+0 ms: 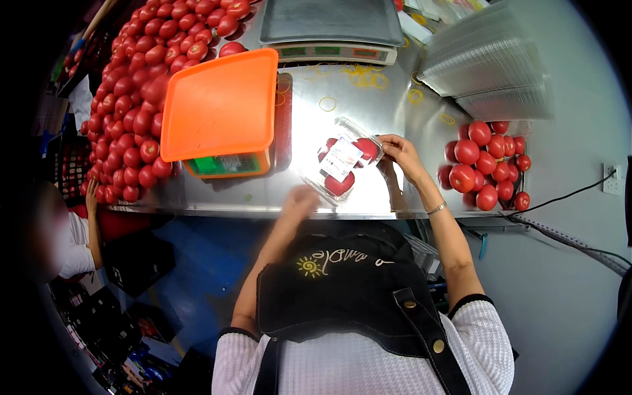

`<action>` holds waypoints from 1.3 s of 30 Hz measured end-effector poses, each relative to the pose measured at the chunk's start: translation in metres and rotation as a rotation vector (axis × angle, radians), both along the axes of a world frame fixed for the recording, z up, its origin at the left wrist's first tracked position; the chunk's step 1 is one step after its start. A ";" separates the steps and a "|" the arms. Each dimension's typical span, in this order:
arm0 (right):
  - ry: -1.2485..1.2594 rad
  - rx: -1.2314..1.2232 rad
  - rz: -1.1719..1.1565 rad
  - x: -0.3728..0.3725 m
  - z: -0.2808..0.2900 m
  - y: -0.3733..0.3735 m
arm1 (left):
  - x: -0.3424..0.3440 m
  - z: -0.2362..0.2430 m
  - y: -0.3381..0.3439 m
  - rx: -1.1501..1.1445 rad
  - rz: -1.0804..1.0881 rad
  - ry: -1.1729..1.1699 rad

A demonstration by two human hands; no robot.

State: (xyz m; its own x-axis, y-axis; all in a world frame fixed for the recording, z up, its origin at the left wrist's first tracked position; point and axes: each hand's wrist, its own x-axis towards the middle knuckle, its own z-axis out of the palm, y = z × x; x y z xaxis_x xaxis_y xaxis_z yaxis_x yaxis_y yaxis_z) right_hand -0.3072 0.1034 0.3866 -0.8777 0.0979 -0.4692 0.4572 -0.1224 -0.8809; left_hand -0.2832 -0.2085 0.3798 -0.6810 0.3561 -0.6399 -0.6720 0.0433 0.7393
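Note:
My right hand (403, 155) pinches the upper right corner of a clear plastic clamshell (339, 184) on the steel table. Red tomatoes show inside it, and a white label (343, 158) lies across its lid. My left hand (299, 201), blurred by motion, is just below and left of the clamshell, its fingers too smeared to read. An orange plastic tray (219, 99) sits on a scale to the left of the pack.
The steel table (303, 99) carries a heaped pile of tomatoes (131, 118), a grey scale (329, 20), yellow rubber bands (368, 79), stacked clear lids (480, 66) and another tomato group (486, 164). A co-worker (76, 243) is at left. Cables (579, 187) run along the right wall.

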 end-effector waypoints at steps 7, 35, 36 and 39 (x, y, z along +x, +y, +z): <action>0.043 0.266 0.282 -0.053 0.004 -0.012 | -0.088 -0.012 0.002 -0.150 -0.290 0.277; 0.552 1.150 0.297 -0.159 -0.030 0.006 | -0.083 0.011 0.021 -0.123 -0.204 0.126; 0.608 1.128 0.273 -0.159 -0.028 0.009 | -0.084 0.011 0.021 -0.128 -0.175 0.153; 0.346 0.594 0.222 -0.153 -0.004 0.009 | -0.093 0.013 0.024 -0.187 -0.089 0.327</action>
State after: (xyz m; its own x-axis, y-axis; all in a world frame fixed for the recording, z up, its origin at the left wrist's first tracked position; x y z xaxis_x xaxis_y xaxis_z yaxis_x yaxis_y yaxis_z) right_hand -0.4599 0.1120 0.3831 -0.9951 0.0519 -0.0839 0.0986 0.4854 -0.8687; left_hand -0.3761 -0.1848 0.3928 -0.8316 0.3210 -0.4531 -0.3893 0.2449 0.8880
